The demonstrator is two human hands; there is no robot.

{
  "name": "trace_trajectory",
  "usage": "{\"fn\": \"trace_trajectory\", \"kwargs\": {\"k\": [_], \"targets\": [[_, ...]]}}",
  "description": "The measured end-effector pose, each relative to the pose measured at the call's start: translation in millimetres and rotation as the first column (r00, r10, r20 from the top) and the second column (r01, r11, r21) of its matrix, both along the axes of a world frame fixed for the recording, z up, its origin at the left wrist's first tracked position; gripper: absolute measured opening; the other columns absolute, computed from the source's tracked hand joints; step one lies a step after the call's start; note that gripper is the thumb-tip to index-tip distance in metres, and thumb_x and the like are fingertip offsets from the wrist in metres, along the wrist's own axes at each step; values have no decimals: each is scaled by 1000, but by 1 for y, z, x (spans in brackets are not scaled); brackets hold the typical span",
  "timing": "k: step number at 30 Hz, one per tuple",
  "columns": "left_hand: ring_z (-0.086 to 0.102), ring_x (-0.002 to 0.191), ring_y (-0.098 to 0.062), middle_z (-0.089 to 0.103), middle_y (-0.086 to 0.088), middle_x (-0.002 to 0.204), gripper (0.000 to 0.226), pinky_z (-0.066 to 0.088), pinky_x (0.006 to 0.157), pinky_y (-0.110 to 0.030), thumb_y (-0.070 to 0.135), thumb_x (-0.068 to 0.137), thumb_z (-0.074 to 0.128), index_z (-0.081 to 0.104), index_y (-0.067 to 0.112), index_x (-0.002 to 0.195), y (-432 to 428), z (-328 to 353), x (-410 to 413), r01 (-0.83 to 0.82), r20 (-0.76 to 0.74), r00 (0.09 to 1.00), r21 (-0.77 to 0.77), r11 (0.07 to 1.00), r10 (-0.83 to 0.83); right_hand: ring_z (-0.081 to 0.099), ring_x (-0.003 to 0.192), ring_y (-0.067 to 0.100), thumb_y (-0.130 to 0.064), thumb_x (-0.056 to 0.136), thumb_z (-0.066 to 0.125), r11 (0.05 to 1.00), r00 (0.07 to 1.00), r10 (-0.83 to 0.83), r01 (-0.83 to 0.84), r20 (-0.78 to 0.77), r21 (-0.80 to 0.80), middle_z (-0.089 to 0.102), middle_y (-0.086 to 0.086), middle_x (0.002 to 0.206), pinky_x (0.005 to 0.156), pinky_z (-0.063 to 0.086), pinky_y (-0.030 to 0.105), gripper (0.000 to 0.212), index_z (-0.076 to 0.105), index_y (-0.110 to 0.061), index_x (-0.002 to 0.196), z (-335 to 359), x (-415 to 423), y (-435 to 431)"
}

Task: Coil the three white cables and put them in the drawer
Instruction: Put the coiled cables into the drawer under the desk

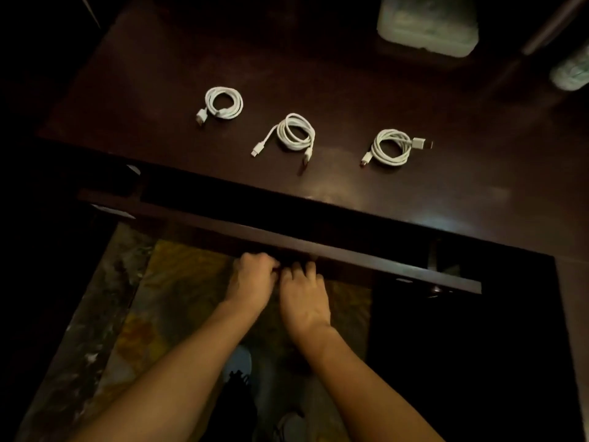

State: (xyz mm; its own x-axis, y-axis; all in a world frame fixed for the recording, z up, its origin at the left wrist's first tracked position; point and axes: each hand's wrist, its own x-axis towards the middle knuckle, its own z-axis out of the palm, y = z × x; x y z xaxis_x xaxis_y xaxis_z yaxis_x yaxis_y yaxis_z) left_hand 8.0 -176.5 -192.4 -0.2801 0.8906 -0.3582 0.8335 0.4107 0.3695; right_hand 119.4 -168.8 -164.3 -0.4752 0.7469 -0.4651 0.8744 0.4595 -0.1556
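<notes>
Cables lie on the dark table [159,74], well apart from both hands and beyond the drawer [382,266], which stands pulled partly out. The left hand [255,279] and the right hand [302,295] sit side by side, touching, at the middle of the drawer's front panel. Their fingers curl onto the panel and grip it, with the tips hidden under its edge. The drawer's inside is a dark gap, and I cannot tell whether anything lies in it. All three cables are white, wound into small round coils in a slanted row: the left cable [237,105], the middle cable [309,132] and the right cable [390,161], each with plug ends sticking out. A pale box [427,23] stands at the table's far edge.
</notes>
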Motion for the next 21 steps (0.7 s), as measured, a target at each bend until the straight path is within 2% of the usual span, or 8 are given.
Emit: {"fn": "trace_trajectory", "kwargs": {"k": [5,10,12,15,18,21], "targets": [[66,100,-26,71,-7,107,21,51,82,-30,23,92,58,73,24,107,-57,4,7,63,-1,998,-134,989,-64,22,144,39,-11,98,44,993,996,81,-77,44,-90,33,17,152,118,20,49,50,33,-5,146,3,13,-59],[61,111,-28,63,-9,123,31,50,92,-33,25,91,56,65,28,121,-83,22,8,129,37,992,-268,955,-123,23,143,37,-12,93,52,975,996,90,-89,-8,-205,34,15,151,116,24,47,55,35,-10,145,18,28,-83],[59,113,-31,60,-13,125,32,50,93,-35,20,91,55,61,22,123,-86,44,10,199,111,979,-344,918,-170,33,139,35,-14,89,57,952,997,13,-37,-79,-305,41,13,147,114,31,44,58,40,-14,144,35,35,-79],[62,108,-30,65,-12,120,25,52,85,-35,23,88,60,65,13,111,-82,96,15,335,257,935,-412,847,-244,59,118,31,-16,86,53,885,982,-96,9,-163,-465,64,12,126,99,50,40,40,62,-15,125,78,47,-64],[66,94,-26,69,-9,103,20,47,71,-29,30,89,60,68,15,101,-71,168,20,379,339,903,-343,860,-263,67,102,29,-26,91,54,887,980,-121,34,-160,-461,72,14,109,85,53,35,28,72,-10,105,143,55,-39],[65,100,-24,68,-3,110,24,53,86,-37,33,93,56,68,23,111,-53,226,20,358,276,914,-205,911,-297,66,104,28,-19,92,56,942,972,-163,103,-168,-320,72,12,109,87,50,34,24,73,-9,105,204,59,-11]]}}
